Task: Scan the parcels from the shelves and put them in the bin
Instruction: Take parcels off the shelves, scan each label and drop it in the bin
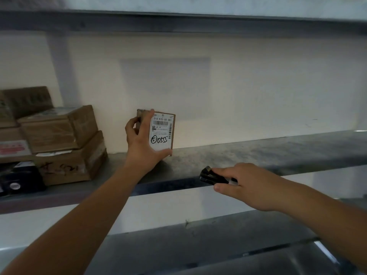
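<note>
Head view of a metal shelf unit against a pale wall. The left hand [142, 139] grips a small cardboard parcel [161, 133] upright, fingers curled over its top left corner and thumb beneath its lower edge; the parcel's bottom edge sits at or just above the middle shelf [248, 153], toward the rear of that shelf and near the wall, and contact with the shelf cannot be confirmed. The parcel's white shipping label [161, 132] faces the camera, showing barcodes, the printed code "516-K20-00 081" and a handwritten black mark.

The right hand [241, 185] is held over the front edge of the same shelf, to the right of the parcel and apart from it. Its fingers are curled round a small black handheld scanner [211, 175], whose head projects to the left, toward the parcel.

At the left end of the shelf, a stack of brown cardboard boxes [59, 143] rests well apart from the held parcel; the lowest box carries dark handwriting on its front face. A black package [19, 179] lies at the front left corner, just beside the stack. A lower shelf [198, 245] runs across the bottom of the view, and an upper shelf edge [178, 24] spans the top.
</note>
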Action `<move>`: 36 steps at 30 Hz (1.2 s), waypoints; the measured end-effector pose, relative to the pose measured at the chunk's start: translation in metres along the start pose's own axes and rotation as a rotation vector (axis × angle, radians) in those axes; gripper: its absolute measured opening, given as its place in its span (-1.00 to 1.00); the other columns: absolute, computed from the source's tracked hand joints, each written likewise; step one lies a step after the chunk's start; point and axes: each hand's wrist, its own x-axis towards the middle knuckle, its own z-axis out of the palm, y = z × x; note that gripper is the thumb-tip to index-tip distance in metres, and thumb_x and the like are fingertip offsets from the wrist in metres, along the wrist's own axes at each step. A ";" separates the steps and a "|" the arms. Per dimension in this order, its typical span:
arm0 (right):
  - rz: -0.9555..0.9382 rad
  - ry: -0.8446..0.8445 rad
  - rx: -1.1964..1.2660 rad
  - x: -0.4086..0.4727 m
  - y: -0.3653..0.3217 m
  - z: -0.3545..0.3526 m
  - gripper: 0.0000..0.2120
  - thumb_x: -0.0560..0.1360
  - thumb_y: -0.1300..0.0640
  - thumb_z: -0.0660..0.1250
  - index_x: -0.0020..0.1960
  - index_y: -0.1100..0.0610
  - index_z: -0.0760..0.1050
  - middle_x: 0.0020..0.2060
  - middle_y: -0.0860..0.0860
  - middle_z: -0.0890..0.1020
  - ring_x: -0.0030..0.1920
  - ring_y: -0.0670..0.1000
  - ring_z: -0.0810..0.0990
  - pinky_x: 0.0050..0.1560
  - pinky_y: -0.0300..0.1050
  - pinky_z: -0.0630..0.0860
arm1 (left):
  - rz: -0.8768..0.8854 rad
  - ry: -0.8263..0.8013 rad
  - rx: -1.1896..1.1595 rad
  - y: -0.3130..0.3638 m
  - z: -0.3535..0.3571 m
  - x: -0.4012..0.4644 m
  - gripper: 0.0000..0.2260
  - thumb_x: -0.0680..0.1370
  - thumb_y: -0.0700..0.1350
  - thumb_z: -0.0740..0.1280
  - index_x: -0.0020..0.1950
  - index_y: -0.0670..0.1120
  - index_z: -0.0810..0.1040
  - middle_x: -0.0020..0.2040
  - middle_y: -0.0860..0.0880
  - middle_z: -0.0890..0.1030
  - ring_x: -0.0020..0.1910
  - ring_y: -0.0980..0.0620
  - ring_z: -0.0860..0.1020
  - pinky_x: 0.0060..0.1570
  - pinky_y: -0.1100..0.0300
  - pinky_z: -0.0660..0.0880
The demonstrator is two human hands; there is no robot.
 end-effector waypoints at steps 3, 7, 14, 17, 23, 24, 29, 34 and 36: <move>0.010 0.032 0.000 -0.005 -0.004 -0.001 -0.61 0.63 -0.30 0.22 0.45 -0.43 0.34 -0.18 -0.14 0.55 -0.19 -0.01 0.60 -0.19 -0.14 0.53 | -0.035 0.020 -0.103 0.012 -0.001 -0.005 0.22 0.23 0.01 0.75 0.52 0.51 -0.09 0.57 0.06 0.00 0.45 0.04 0.28 0.58 0.06 0.23; 0.056 0.092 -0.063 -0.014 -0.005 0.005 -0.64 0.64 -0.26 0.23 0.42 -0.30 0.39 -0.14 -0.10 0.54 -0.20 -0.02 0.59 -0.13 -0.05 0.60 | -0.055 0.001 -0.256 0.035 -0.004 -0.014 0.25 0.23 -0.08 0.76 0.65 0.27 -0.02 0.56 -0.02 0.10 0.33 0.18 0.24 0.45 0.23 0.19; 0.245 0.233 -0.048 -0.042 -0.026 0.030 -0.53 0.64 -0.26 0.24 0.52 -0.33 0.25 -0.01 -0.13 0.51 -0.11 -0.17 0.50 -0.18 -0.32 0.38 | 0.032 -0.196 -0.449 0.066 0.001 -0.032 0.27 0.21 -0.10 0.76 0.66 0.29 0.00 0.53 -0.04 0.16 0.26 0.33 0.29 0.48 0.22 0.22; 0.379 0.262 -0.060 -0.063 -0.043 0.038 -0.48 0.65 -0.27 0.21 0.57 -0.29 0.20 -0.03 -0.10 0.46 -0.13 -0.13 0.49 -0.19 -0.30 0.38 | 0.106 -0.291 -0.523 0.073 0.000 -0.039 0.25 0.21 -0.05 0.76 0.65 0.29 -0.01 0.54 0.01 0.19 0.23 0.38 0.26 0.43 0.26 0.20; 0.584 0.360 0.047 -0.130 -0.062 0.070 -0.49 0.62 -0.33 0.17 0.54 -0.28 0.28 0.07 -0.06 0.58 -0.01 -0.13 0.56 0.03 -0.15 0.57 | 0.158 -0.514 -0.774 0.086 0.014 -0.078 0.27 0.07 0.19 0.75 0.60 0.44 0.05 0.52 0.12 0.35 0.49 0.07 0.39 0.46 -0.19 0.43; 0.627 0.383 0.052 -0.143 -0.067 0.076 -0.51 0.63 -0.33 0.18 0.53 -0.28 0.30 0.07 -0.08 0.59 -0.03 -0.15 0.55 -0.01 -0.18 0.55 | 0.169 -0.558 -0.806 0.092 0.019 -0.088 0.27 0.08 0.17 0.76 0.61 0.41 0.07 0.53 0.12 0.36 0.50 0.06 0.40 0.45 -0.19 0.44; 0.896 0.446 0.011 -0.212 -0.086 0.111 -0.47 0.64 -0.28 0.19 0.57 -0.19 0.28 -0.12 -0.08 0.53 -0.19 -0.17 0.52 -0.33 -0.32 0.33 | 0.251 -0.774 -0.846 0.123 0.044 -0.149 0.23 0.11 0.15 0.76 0.61 0.36 0.10 0.53 0.17 0.38 0.51 0.03 0.39 0.45 -0.16 0.44; 1.133 0.496 0.118 -0.295 -0.098 0.150 -0.47 0.64 -0.27 0.20 0.57 -0.15 0.30 0.08 0.00 0.64 -0.03 -0.05 0.59 0.03 -0.07 0.55 | 0.257 -1.029 -0.890 0.155 0.071 -0.221 0.23 0.07 0.21 0.76 0.60 0.39 0.12 0.49 0.10 0.43 0.44 0.02 0.48 0.34 -0.15 0.55; 1.194 0.503 0.116 -0.328 -0.100 0.169 -0.41 0.61 -0.32 0.16 0.59 -0.14 0.28 0.21 0.02 0.63 0.10 0.01 0.59 0.15 0.00 0.56 | 0.235 -1.147 -0.938 0.165 0.083 -0.252 0.24 0.11 0.06 0.76 0.64 0.27 0.12 0.46 0.14 0.48 0.39 0.10 0.53 0.31 -0.13 0.58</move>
